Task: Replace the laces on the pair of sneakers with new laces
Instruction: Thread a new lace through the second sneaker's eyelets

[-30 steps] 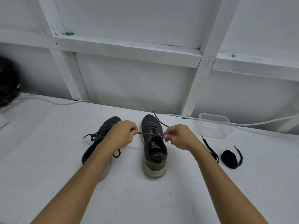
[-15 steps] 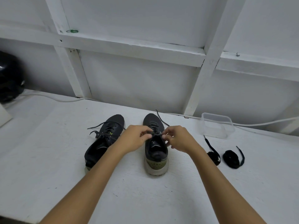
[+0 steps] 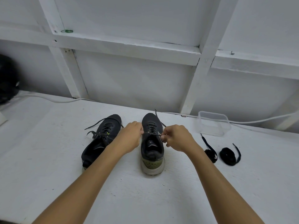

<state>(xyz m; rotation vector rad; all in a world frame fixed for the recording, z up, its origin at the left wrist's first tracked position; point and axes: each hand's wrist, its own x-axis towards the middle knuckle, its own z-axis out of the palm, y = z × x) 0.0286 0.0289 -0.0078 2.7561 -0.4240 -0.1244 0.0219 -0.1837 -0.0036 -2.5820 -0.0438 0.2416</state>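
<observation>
Progress is slight: your left hand (image 3: 132, 135) and right hand (image 3: 176, 137) pinch the old lace (image 3: 151, 133) across the right sneaker (image 3: 152, 143) on the tabletop (image 3: 48, 159), while new laces (image 3: 228, 156) lie coiled, unused.

Both bare forearms are extended forward, the left hand (image 3: 131, 136) and right hand (image 3: 176, 138) curled, a lace (image 3: 152, 133) pinched taut between them.

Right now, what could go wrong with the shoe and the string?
Both hands, left hand and right hand, pinch the lace stretched across the right sneaker. A hard tug might drag or tip it. The lace's loose end may snag in an eyelet. The new laces lie near the right forearm and could be swept away.
</observation>
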